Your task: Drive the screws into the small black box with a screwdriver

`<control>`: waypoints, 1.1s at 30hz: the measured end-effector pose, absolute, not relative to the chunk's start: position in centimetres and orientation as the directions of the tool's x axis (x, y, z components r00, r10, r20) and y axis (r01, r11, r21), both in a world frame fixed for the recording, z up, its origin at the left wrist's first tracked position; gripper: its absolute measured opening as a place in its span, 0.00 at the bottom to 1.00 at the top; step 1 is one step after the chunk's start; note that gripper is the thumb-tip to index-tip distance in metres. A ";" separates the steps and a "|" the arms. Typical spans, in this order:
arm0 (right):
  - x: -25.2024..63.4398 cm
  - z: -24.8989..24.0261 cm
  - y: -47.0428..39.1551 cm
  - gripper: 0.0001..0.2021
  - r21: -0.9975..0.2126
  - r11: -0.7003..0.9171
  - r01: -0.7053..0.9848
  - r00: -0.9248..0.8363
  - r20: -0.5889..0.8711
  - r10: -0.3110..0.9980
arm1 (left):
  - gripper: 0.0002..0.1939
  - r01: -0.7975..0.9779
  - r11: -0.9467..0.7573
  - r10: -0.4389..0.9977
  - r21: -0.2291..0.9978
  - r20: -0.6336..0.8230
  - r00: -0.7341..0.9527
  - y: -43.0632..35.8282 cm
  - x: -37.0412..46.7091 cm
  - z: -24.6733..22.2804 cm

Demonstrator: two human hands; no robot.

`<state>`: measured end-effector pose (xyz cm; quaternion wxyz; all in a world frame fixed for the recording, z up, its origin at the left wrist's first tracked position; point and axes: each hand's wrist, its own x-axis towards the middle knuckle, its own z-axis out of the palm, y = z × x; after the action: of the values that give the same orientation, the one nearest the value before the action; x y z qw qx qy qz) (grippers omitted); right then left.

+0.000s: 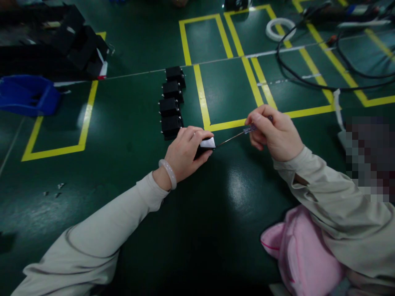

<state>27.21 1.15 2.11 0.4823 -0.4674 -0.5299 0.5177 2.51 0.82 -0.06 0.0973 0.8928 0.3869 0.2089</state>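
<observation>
My left hand [187, 153], with a pale bangle at its wrist, grips a small black block [207, 144] that has a whitish face on its right side. In my right hand [273, 132] is a screwdriver [249, 129] with a clear purplish handle. Its thin shaft slants down to the left, and the tip is at the right end of the held block; whether it touches a screw is too small to tell. Several black blocks [171, 125] with small shiny screws on their sides stand in a column just beyond my left hand.
A blue bin [29, 95] and stacked black trays [66, 41] are at the left. Small metal bits [61, 186] lie at lower left. At the upper right are a white tape roll [280, 29] and black cables [290, 74]. A pink plush item [304, 250] is at lower right.
</observation>
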 end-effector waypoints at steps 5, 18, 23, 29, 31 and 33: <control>27.2 2.1 1.2 0.15 -1.000 0.029 0.003 -0.083 0.028 0.996 | 0.17 0.648 -0.686 0.727 0.331 0.306 0.614 0.9 2.5 0.0; 27.1 2.1 1.2 0.14 -1.000 0.028 -0.012 -0.081 0.029 0.996 | 0.17 0.657 -0.669 0.743 0.348 0.282 0.607 0.9 2.5 0.0; 27.1 2.2 1.2 0.13 -1.000 0.014 -0.019 -0.094 0.016 0.995 | 0.17 0.647 -0.684 0.730 0.338 0.297 0.616 0.9 2.5 -0.1; 27.2 2.2 1.2 0.14 -0.999 0.026 0.041 -0.082 0.022 0.996 | 0.17 0.652 -0.680 0.733 0.336 0.299 0.611 0.8 2.5 -0.1; 27.1 2.2 1.2 0.13 -0.999 0.018 0.031 -0.077 0.016 0.997 | 0.17 0.654 -0.678 0.735 0.336 0.296 0.610 0.9 2.5 -0.1; 27.1 2.2 1.2 0.13 -1.000 0.011 0.015 -0.079 0.010 0.997 | 0.17 0.657 -0.675 0.738 0.336 0.293 0.608 0.9 2.5 0.0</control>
<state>27.11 1.16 2.24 0.4785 -0.4812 -0.5259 0.5128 2.53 0.87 -0.03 0.0973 0.8914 0.3913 0.2071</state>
